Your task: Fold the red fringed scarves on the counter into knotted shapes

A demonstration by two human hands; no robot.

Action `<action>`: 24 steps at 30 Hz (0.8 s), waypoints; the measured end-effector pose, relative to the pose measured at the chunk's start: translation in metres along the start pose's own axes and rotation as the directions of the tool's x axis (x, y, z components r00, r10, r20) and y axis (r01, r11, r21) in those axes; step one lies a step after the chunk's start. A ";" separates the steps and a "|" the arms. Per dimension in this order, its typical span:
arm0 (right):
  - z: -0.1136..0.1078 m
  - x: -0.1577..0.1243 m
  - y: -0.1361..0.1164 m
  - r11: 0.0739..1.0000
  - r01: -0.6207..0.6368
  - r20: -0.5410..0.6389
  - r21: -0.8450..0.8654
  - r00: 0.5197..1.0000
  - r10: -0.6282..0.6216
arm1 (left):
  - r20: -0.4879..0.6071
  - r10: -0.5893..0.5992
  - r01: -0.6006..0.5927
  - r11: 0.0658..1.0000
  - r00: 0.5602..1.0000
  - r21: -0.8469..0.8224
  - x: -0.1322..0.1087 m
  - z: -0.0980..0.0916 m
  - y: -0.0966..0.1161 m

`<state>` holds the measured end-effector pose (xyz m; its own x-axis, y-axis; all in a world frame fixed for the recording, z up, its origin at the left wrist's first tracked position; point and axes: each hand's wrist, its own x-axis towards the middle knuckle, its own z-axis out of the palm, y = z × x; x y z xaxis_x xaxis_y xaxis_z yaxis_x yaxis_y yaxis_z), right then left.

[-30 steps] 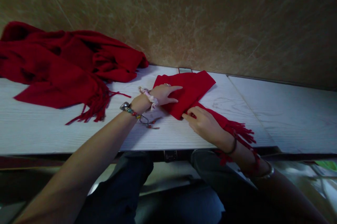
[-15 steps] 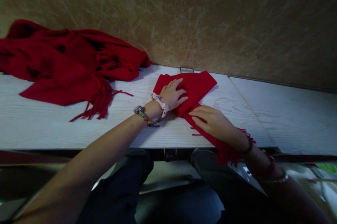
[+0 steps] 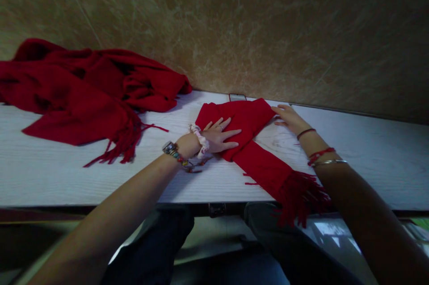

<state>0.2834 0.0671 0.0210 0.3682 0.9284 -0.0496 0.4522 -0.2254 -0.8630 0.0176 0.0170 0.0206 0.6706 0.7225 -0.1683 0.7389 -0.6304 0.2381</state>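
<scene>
A folded red scarf (image 3: 261, 160) lies on the white wood-grain tabletop, with one fringed end slanting down to the right over the front edge. My left hand (image 3: 219, 137) rests flat on the folded part, fingers spread; a ring, a scrunchie and a beaded bracelet show on it. At the scarf's upper right corner, my right hand (image 3: 290, 117) touches the cloth with its fingertips. Its fingers are stretched out and apart, and I see no cloth gripped in them. Bracelets circle that wrist and forearm.
A second red fringed cloth (image 3: 94, 93) lies heaped at the left against the brown marbled wall (image 3: 214, 26). Behind the scarf, a small flat dark-rimmed object (image 3: 237, 97) lies by the wall. The tabletop's front edge (image 3: 134, 204) runs above my legs.
My right hand has left the scarf's fringed strip and moved up and right to the upper corner. My left hand stays on the folded cloth. The view has shifted slightly.
</scene>
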 end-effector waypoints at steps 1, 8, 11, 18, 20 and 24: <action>0.003 0.005 -0.002 1.000 0.000 0.027 0.010 1.000 -0.001 | -0.001 0.010 -0.010 1.000 1.000 -0.002 -0.001 -0.001 -0.001; 0.001 0.038 -0.002 0.999 0.041 0.190 0.015 0.981 -0.043 | 0.055 0.095 -0.093 0.995 0.994 -0.027 -0.011 -0.003 -0.006; -0.006 0.046 0.003 0.969 0.177 0.199 -0.171 0.970 -0.142 | 0.087 0.101 -0.100 0.995 0.991 -0.018 -0.012 -0.003 -0.008; -0.002 -0.001 -0.001 0.386 0.806 0.351 -0.450 0.557 -0.753 | 0.041 0.055 -0.054 0.998 0.998 -0.035 -0.007 -0.007 0.006; 0.001 -0.022 -0.004 0.154 0.914 0.553 -0.376 0.355 -0.754 | -0.044 0.046 -0.046 0.999 0.998 -0.016 -0.004 -0.005 0.011; 0.011 -0.049 0.000 0.001 0.945 0.708 -0.326 0.245 -0.662 | -0.073 0.035 -0.030 0.998 0.997 0.059 0.001 0.002 0.014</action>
<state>0.2564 0.0247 0.0184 -0.7846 0.5858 0.2031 0.6134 0.7812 0.1160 0.0286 0.0089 0.0222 0.6891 0.7192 -0.0892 0.7209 -0.6677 0.1858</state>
